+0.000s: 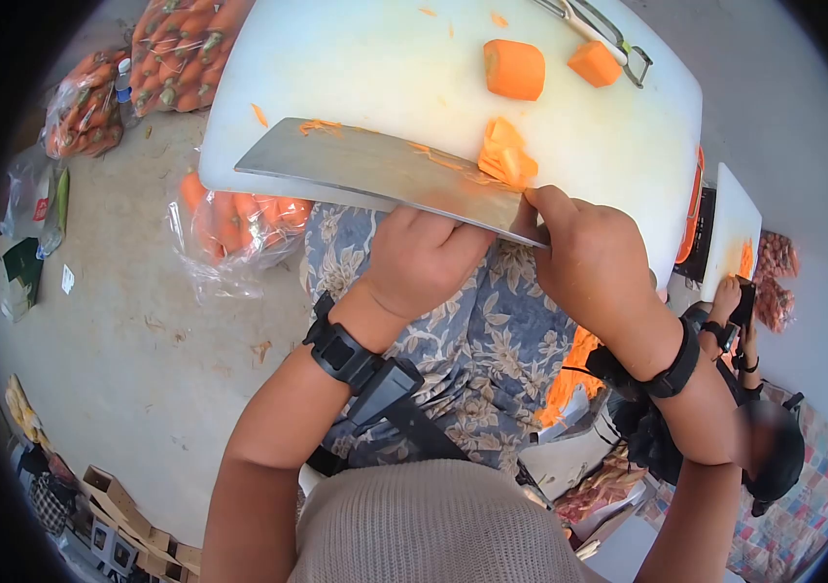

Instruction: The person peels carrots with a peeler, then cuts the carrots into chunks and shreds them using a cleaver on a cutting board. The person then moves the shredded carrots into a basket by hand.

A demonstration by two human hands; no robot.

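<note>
A wide cleaver (pixel 365 167) lies slantwise over the near edge of the white cutting board (pixel 336 68), with carrot shreds stuck to its blade. My left hand (pixel 424 255) is closed at the blade's near edge, its fingertips partly hidden. At the blade's right end my right hand (pixel 594 253) pinches the cleaver between thumb and fingers. Thin carrot slices (pixel 505 154) lie in a small pile just beyond the blade, by my right fingers. Farther up the board sit a thick carrot chunk (pixel 514 70) and a smaller carrot piece (pixel 595 63), beside a peeler (pixel 608 34).
Bags of carrots (pixel 190 53) stand on the floor at the upper left, and another carrot bag (pixel 237 225) lies below the board. At the right, a co-worker (pixel 725 335) works at another cutting board (pixel 731 228). Shredded carrot (pixel 569 384) lies beneath my right forearm.
</note>
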